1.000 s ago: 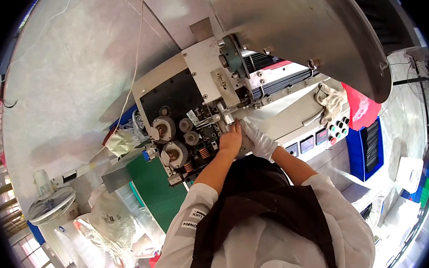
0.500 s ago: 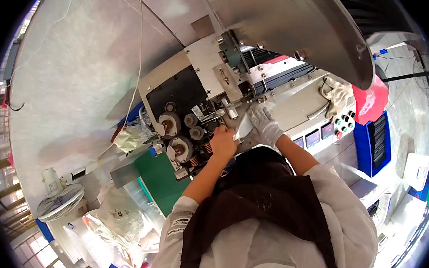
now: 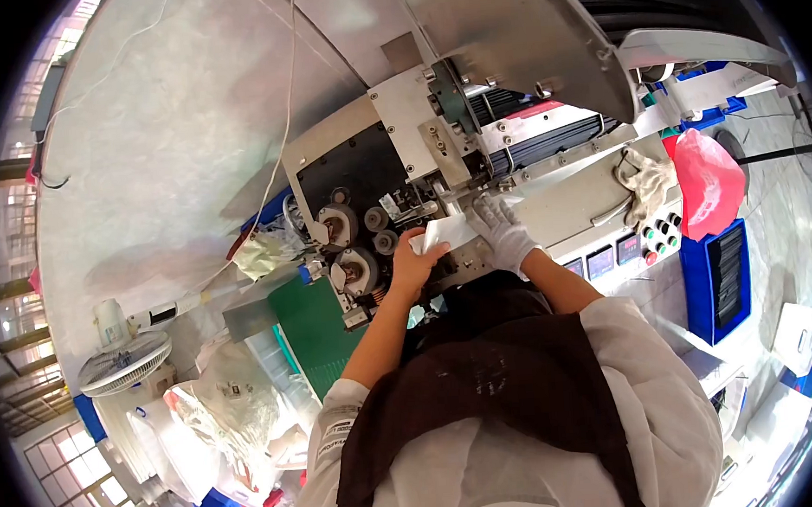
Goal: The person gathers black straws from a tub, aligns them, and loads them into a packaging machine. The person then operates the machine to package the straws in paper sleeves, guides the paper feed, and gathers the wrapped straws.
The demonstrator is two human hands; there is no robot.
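My bare left hand (image 3: 417,257) grips a white sheet-like piece (image 3: 444,235) between thumb and fingers, in front of the machine's metal head (image 3: 443,149). The piece reaches right toward my gloved right hand (image 3: 500,232). That hand lies palm down with its fingers stretched, beside the piece and the machine's metal guide. Whether its fingertips touch the piece is unclear. Round rollers (image 3: 356,271) stand on the black plate left of my left hand.
A control panel with buttons (image 3: 662,234) sits at the right, below a crumpled cloth glove (image 3: 645,183). Beyond are a blue bin (image 3: 716,281) and a red bag (image 3: 707,184). A fan (image 3: 124,362) and a plastic bag (image 3: 229,394) are at lower left.
My left hand has drawn back from the machine head and now holds the white piece up. My right hand has spread flat on the machine. The camera view has shifted.
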